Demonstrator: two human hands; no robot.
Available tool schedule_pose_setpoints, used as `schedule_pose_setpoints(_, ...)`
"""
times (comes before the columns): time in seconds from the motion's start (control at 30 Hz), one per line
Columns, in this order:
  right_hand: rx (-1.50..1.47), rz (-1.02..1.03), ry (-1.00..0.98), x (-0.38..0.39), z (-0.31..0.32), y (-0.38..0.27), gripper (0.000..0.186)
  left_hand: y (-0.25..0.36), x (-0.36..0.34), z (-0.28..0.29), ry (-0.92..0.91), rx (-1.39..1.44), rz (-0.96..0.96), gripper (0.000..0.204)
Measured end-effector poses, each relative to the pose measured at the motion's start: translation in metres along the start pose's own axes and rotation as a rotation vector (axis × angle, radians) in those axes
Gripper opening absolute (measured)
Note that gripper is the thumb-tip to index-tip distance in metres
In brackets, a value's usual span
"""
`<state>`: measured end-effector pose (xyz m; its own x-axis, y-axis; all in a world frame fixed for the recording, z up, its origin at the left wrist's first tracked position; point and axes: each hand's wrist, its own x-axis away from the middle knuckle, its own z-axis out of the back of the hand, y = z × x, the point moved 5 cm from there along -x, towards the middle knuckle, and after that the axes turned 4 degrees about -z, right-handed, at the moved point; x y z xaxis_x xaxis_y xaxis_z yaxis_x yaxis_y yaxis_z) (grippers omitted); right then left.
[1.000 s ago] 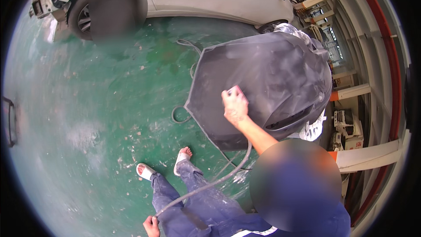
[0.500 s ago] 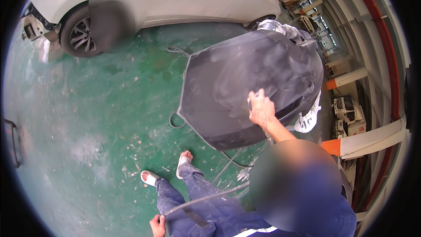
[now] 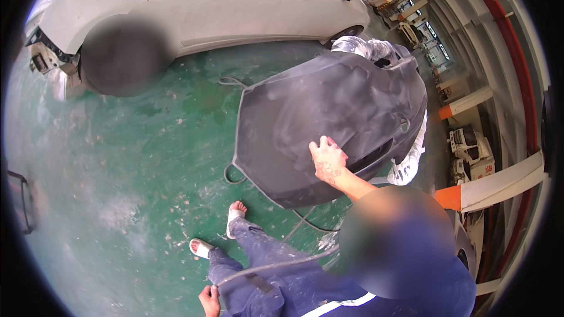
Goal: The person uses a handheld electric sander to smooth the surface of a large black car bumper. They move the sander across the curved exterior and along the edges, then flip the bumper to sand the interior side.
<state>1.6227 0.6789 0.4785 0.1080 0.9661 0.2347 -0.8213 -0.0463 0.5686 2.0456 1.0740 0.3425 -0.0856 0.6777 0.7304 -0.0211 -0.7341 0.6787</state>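
Observation:
A dark grey car hood [image 3: 276, 123], smeared with pale dust, lies raised off the floor in front of me. My right hand [image 3: 329, 161] is closed over a small reddish block [image 3: 345, 155] and rests on the hood's near right part. Most of that block is hidden under the fingers. Low by my thigh, my left hand [image 3: 210, 301] is closed round a grey hose [image 3: 276, 265], which runs across my body to the right.
A white car [image 3: 235, 12] stands beyond the hood. Crumpled silver-white wrapping [image 3: 405, 169] hangs at the hood's edge. Hose loops [image 3: 234, 175] lie on the stained green floor [image 3: 117, 158]. A dark metal frame [image 3: 24, 202] stands at far left; white-and-orange beams [image 3: 493, 188] line the right.
My right hand has moved left and a little nearer over the hood, and red now shows beside its fingers. My left hand stays on the hose. The whole view has shifted slightly.

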Motion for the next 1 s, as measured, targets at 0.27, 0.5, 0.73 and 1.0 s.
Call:
schedule_pose_setpoints(0.27, -0.022, 0.113, 0.255, -0.02, -0.004, -0.009, 0.041, -0.015, -0.016, -0.018, -0.009, -0.059, -0.001, 0.041)
schedule_pose_setpoints(0.5, -0.083, 0.074, 0.188, -0.016, -0.013, -0.007, 0.052, -0.027, -0.009, -0.012, 0.022, -0.021, 0.016, 0.045)
schedule_pose_setpoints(0.73, -0.121, 0.01, 0.058, -0.012, -0.001, -0.008, 0.052, -0.009, 0.001, -0.003, 0.028, -0.02, 0.044, 0.049)
schedule_pose_setpoints(1.0, -0.147, -0.046, 0.062, -0.009, -0.003, -0.013, 0.054, -0.024, -0.004, 0.006, 0.02, -0.055, 0.049, 0.05)
